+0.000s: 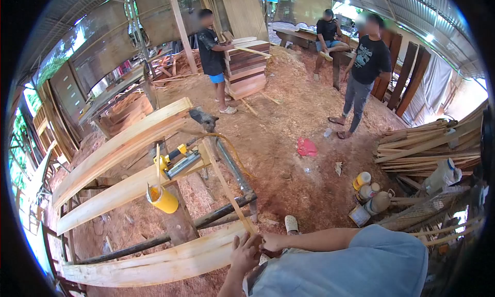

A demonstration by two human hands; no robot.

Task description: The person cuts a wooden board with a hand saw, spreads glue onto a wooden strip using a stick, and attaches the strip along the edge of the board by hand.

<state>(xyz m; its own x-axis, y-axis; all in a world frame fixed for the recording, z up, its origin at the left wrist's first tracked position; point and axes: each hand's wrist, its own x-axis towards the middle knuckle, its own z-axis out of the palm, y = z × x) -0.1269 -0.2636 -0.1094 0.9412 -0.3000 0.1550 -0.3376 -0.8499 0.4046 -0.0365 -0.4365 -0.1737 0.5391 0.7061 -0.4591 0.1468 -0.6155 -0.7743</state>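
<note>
A long, narrow wooden strip (226,186) slants across the metal frame toward me, and its near end meets the fingers of my left hand (244,253). That hand is closed around the strip's end, over the end of a wide pale plank (154,260). Close against it is my right hand (271,243), its fingers curled; what they hold is hidden. Beyond the hands, a yellow power tool (172,160) with a grey metal base rests on another plank (111,204). A yellow bucket (164,200) stands at that plank's near edge.
A dark pipe frame (227,209) supports the planks. A dog (203,119) is behind the power tool. Bottles and containers (368,191) stand at right, below stacked wooden strips (425,147). One person (211,49) handles boards at a timber stack (248,70); two others (363,65) are behind.
</note>
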